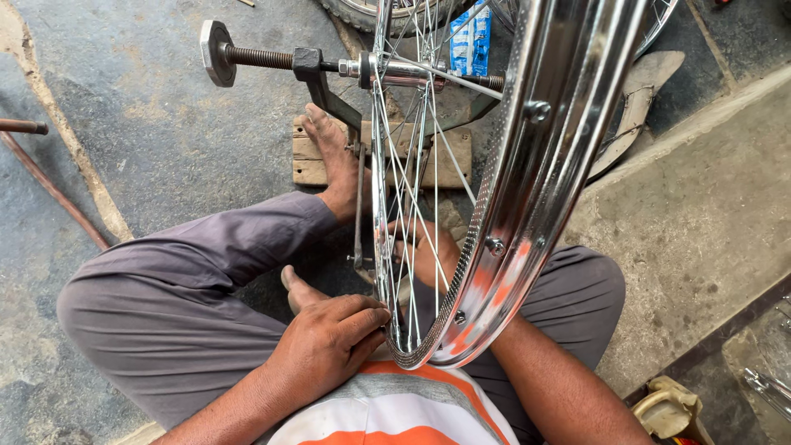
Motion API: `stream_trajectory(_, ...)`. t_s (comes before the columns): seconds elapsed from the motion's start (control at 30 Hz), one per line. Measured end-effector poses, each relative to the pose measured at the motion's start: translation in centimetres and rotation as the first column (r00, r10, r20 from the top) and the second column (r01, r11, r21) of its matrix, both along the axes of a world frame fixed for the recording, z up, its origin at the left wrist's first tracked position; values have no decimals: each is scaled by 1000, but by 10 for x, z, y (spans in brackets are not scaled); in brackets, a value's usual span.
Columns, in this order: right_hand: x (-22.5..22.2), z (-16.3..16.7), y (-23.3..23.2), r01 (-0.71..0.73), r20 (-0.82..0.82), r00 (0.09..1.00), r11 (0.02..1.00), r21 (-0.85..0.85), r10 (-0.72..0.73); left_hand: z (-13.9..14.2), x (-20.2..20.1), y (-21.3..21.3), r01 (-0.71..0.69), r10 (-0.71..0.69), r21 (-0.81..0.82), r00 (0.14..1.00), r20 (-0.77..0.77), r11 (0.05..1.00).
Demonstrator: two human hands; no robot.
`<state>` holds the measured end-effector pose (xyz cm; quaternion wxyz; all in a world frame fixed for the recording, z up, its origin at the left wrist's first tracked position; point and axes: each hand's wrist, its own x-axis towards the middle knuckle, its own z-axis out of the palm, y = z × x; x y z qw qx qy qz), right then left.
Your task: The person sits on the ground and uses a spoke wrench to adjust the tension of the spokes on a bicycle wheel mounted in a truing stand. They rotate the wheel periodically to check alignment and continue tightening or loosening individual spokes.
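One head camera looks steeply down, close over the lap, probably slightly forward.

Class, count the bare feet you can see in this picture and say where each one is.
2. One foot rests on the wooden board left of the wheel; the other foot lies behind the spokes, partly hidden.

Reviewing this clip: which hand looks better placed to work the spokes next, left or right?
Probably the right. The right hand already sits among the spokes behind the chrome rim. The left hand rests its fingers against the rim's near edge, outside the spokes, apparently steadying it.
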<state>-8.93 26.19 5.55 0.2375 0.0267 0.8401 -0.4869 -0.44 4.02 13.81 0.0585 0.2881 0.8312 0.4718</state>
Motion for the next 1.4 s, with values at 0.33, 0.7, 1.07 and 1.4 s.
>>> stream_trajectory(0.33,-14,3,7,-319,-111,940,947,41,321,2,2,1,8,-8,5,1000,21,1000)
stream_trajectory(0.7,5,23,-6,-181,-69,979,976,120,190,0,1,2,-10,9,25,999,45,1000)
stream_trajectory(1.07,-9,-10,-4,-222,-19,975,975,14,222,-13,-6,-4,-97,96,14,995,39,995)
stream_trajectory(1.4,-24,-27,13,-470,-60,882,883,-22,468,-58,-55,22,-436,377,-6,770,515,900)
